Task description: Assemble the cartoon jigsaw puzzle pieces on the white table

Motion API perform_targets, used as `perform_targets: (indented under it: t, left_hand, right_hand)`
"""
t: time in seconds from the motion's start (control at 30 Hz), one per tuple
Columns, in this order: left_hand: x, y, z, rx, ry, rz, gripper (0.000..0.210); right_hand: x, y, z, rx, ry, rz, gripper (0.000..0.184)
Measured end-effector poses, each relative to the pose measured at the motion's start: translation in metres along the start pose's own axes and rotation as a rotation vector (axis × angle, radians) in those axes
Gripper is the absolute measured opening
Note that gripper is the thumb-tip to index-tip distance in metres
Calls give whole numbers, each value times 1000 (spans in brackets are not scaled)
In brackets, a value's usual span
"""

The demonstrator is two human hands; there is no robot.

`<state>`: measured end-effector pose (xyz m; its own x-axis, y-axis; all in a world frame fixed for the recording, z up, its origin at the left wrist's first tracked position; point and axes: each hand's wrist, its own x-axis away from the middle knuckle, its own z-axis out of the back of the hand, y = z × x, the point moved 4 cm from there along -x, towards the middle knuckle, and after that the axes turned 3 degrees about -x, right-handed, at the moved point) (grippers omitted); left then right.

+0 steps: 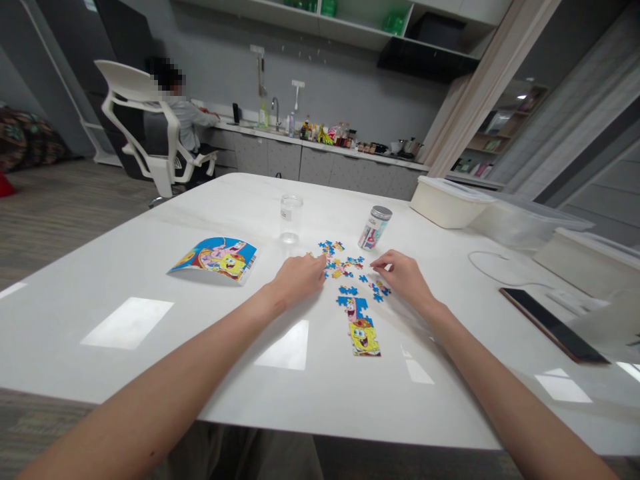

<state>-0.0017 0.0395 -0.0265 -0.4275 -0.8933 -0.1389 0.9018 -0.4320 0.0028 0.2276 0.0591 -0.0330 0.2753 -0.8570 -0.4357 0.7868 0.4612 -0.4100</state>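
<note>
Loose jigsaw puzzle pieces [341, 267] lie scattered between my two hands. My left hand [301, 278] rests at the left side of this pile, fingers curled together, with the fingertips partly hidden. On the pile's right, my right hand [404, 277] has thumb and forefinger pinched; whatever may be between them is too small to make out. Nearer to me lies a joined puzzle section [364, 328] with a yellow cartoon face and a pink one. A curled picture sheet [219, 259] with similar characters lies to the left of my left hand.
Behind the pieces stand a clear jar [291, 220] and a printed canister [375, 229] with a grey lid. Pale storage boxes [447, 202], a cable and a dark tablet [553, 325] occupy the right side. A person [187, 120] sits by the far counter.
</note>
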Motion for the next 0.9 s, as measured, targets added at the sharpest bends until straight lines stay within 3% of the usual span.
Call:
perform_targets:
  t: [0.17, 0.3, 0.57, 0.7, 0.9]
  left_hand:
    - [0, 1, -1, -19, 6, -21, 33]
    - [0, 0, 1, -37, 10, -9, 32]
    - [3, -22, 8, -176, -113, 159, 34]
    - [2, -23, 8, -144, -172, 160, 34]
    - [0, -15, 3, -81, -117, 92, 31]
  right_hand:
    - [2, -1, -6, 33, -130, -27, 25]
    - [3, -10, -4, 70, -117, -22, 23]
    - [4, -12, -11, 9, -212, -32, 15]
    - [4, -11, -13, 2, -209, -43, 10]
    - [4, -14, -14, -37, -222, -21, 12]
